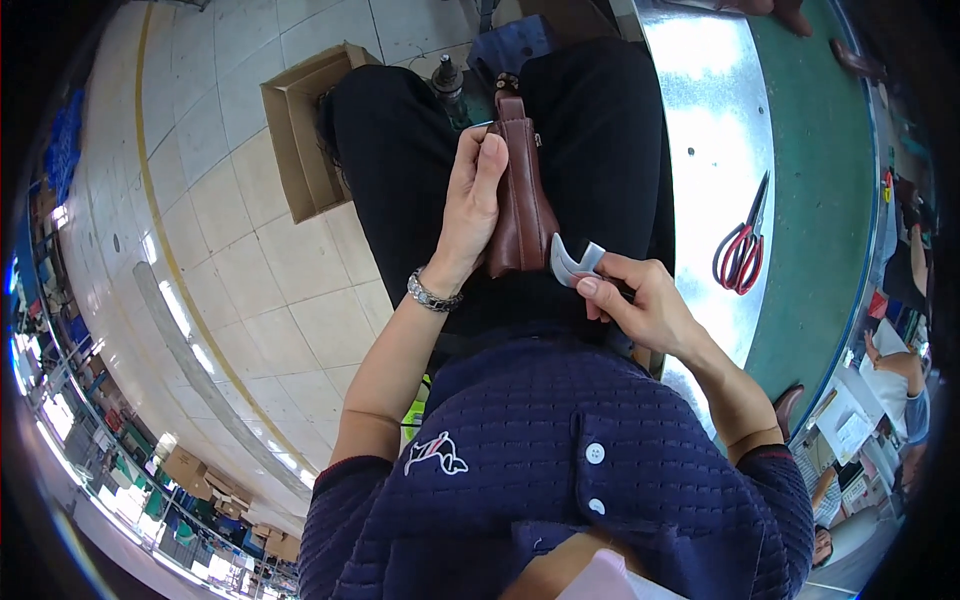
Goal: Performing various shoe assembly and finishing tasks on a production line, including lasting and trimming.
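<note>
My left hand (472, 195) grips a brown leather piece (522, 200), probably a shoe upper, from its left side. It stretches away from me above my lap, narrow at the far end and wider near me, with a stitched seam along it. Between thumb and fingers of my right hand (632, 298) is a curved, pale grey stiff piece (572, 262). Its pointed tip is close to the right side of the leather's near end; whether they touch I cannot tell. The fingers under the leather are hidden.
At my right is a shiny metal worktop (705, 120) with red-handled scissors (742, 250). Beyond it runs a green belt (815, 200) carrying brown shoes (858, 60). An open cardboard box (300, 150) stands on the tiled floor beside my left knee. A machine post (448, 85) rises between my knees.
</note>
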Available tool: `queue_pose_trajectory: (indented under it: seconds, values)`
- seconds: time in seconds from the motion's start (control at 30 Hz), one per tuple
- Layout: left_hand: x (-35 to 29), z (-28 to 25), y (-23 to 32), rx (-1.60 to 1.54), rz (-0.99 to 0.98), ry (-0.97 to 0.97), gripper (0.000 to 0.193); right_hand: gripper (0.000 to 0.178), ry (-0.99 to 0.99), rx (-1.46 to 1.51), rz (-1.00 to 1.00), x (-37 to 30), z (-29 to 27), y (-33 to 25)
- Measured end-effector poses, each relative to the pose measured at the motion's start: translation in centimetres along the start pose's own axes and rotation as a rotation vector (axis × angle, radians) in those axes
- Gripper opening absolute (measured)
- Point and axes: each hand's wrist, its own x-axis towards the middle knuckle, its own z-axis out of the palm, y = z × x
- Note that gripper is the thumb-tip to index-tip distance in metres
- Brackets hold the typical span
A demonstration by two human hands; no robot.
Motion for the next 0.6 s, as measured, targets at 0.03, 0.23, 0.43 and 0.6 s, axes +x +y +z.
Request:
queue_pose_trajectory:
  seconds: [0.03,0.23,0.43,0.6]
  values:
    - [0.0,0.0,-0.1,-0.01,0.01,0.015,0.038,0.037,-0.002,-0.002,-0.001,-0.1,0.1,-0.2]
    - [-0.3,0.6,-0.1,0.075,0.069,0.089,0.033,0.036,0.004,-0.398,-0.124,0.2,0.4,-1.4]
    - [-0.3,0.3,-0.5,0.078,0.067,0.1,0.034,0.037,0.064,-0.534,-0.11,-0.1,0.9,-1.7]
    - [0.2,-4.1,-5.0,-0.232,-0.121,-0.162,0.058,0.037,0.148,-0.198,-0.037,-0.6,-1.5,0.2]
